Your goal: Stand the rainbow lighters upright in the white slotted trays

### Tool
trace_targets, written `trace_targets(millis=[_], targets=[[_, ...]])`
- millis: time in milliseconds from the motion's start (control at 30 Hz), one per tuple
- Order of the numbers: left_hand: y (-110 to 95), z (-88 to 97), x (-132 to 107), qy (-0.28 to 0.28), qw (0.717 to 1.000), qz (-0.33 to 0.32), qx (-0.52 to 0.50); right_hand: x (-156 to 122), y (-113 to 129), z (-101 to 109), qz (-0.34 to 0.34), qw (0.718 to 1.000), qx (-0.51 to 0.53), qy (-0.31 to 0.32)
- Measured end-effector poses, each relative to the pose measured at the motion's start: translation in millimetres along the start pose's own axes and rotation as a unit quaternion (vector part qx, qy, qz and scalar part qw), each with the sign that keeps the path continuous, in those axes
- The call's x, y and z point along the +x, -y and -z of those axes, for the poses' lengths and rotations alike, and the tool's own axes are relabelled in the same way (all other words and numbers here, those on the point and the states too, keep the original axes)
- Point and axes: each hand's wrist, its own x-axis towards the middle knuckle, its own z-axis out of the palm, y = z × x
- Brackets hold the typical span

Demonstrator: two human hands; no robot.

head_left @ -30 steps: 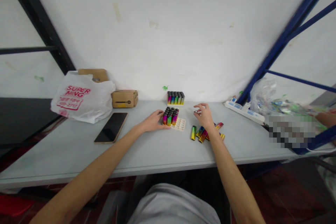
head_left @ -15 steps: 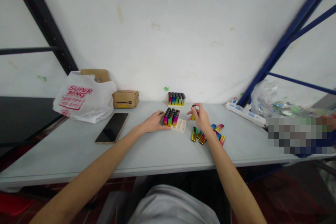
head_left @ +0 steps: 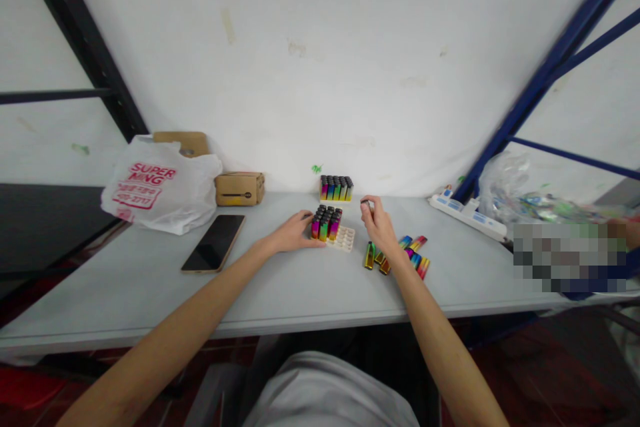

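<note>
A white tray [head_left: 346,238] on the grey table [head_left: 280,280] holds several rainbow-coloured lighters [head_left: 325,221] standing upright in its left part. My left hand [head_left: 291,231] rests against the tray's left side, fingers curled at it. My right hand [head_left: 379,223] hovers just right of the tray, pinching one lighter [head_left: 367,204] by its dark top. Loose rainbow lighters [head_left: 400,253] lie on the table below and right of that hand. A second, full block of lighters [head_left: 335,187] stands by the wall.
A phone [head_left: 213,243] lies face up at the left, with a white plastic bag [head_left: 159,184] and a cardboard box [head_left: 239,188] behind it. A white power strip [head_left: 467,215] and a clear bag [head_left: 520,190] sit at the right. Another person's hand shows at the far right edge.
My right hand lifted a lighter from the loose pile and carried it left toward the tray, turning it upright. The left hand stayed at the tray.
</note>
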Motion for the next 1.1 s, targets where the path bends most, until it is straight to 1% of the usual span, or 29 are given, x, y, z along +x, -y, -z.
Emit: trace_targets(millis=[100, 233, 300, 500, 833, 967, 1100], targets=[[0.3, 0.0, -0.2, 0.001, 1.000, 0.002, -0.003, -0.1, 2.0, -2.2, -0.002, 1.000, -0.030, 0.005], [0.7, -0.5, -0.3, 0.000, 1.000, 0.008, 0.000, 0.4, 0.5, -5.3, -0.003, 0.996, -0.093, -0.016], [0.8, -0.8, -0.1, 0.001, 1.000, 0.005, 0.003, 0.3, 0.0, -6.2, 0.000, 0.994, -0.105, -0.017], [0.4, -1.4, 0.3, -0.007, 1.000, -0.006, 0.005, 0.0, 1.0, -7.9, 0.003, 0.997, -0.082, 0.014], [0.1, 0.0, -0.1, -0.008, 1.000, -0.011, -0.005, 0.4, -2.0, -11.6, 0.021, 0.998, -0.058, 0.017], [0.1, -1.0, 0.5, -0.007, 1.000, -0.005, -0.005, 0.5, 1.0, -10.0, 0.023, 0.998, -0.058, 0.012], [-0.4, -1.5, 0.9, 0.002, 1.000, 0.009, -0.002, 0.5, 6.2, -7.6, 0.030, 0.998, -0.036, 0.039]])
